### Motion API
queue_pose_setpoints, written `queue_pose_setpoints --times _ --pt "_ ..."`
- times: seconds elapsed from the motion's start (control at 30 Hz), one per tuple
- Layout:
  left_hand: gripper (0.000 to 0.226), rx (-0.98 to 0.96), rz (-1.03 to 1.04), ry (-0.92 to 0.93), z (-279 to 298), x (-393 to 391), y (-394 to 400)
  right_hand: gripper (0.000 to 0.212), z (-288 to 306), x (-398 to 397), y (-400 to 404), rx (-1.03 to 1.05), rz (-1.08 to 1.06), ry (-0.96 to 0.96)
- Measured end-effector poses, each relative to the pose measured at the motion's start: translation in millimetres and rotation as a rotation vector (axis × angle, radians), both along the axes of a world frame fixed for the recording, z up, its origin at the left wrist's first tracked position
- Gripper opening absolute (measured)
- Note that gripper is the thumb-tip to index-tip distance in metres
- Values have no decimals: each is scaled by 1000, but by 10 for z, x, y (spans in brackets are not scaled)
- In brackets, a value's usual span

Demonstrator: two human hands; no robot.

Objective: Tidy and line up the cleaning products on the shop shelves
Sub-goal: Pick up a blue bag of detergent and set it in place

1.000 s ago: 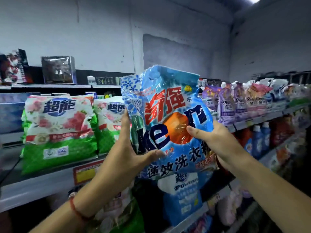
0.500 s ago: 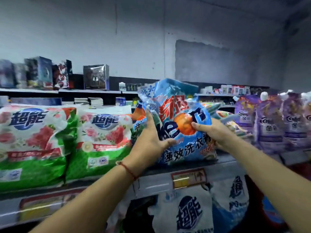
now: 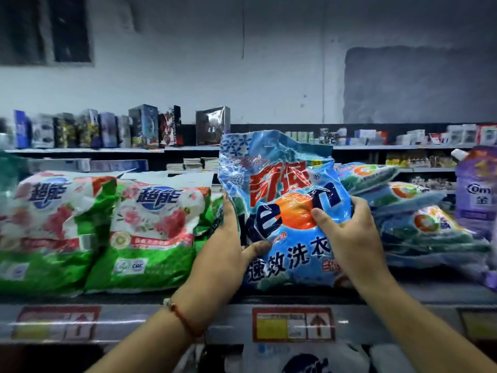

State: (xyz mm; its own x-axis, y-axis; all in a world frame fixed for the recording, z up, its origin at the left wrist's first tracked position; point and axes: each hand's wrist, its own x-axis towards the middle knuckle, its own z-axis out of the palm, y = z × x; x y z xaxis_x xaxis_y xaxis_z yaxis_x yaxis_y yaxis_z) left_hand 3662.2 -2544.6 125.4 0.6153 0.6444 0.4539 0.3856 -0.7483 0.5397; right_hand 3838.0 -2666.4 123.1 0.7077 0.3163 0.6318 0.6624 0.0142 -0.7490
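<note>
Currently: blue detergent bag, upright at frame centre on the shelf edge, between green bags and flat-stacked blue bags. Left hand and right hand each grip a side, fingers curled. Risk: soft bag slumps forward once released.
</note>
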Motion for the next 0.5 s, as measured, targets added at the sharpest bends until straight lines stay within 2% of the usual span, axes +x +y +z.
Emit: queue_pose_setpoints --times 0.13,0.23,0.33,0.5 --pt "106 400 257 291 19 -32 -131 78 4 -54 -96 -93 -144 -240" --pt "92 605 315 386 58 -265 -175 69 47 -157 -199 -251 -236 -529" --pt "81 682 306 349 68 -674 -77 58 147 -403 -258 -439 -103 -643" --pt "75 625 342 390 119 -1572 188 68 396 -1271 33 -705 168 -712"
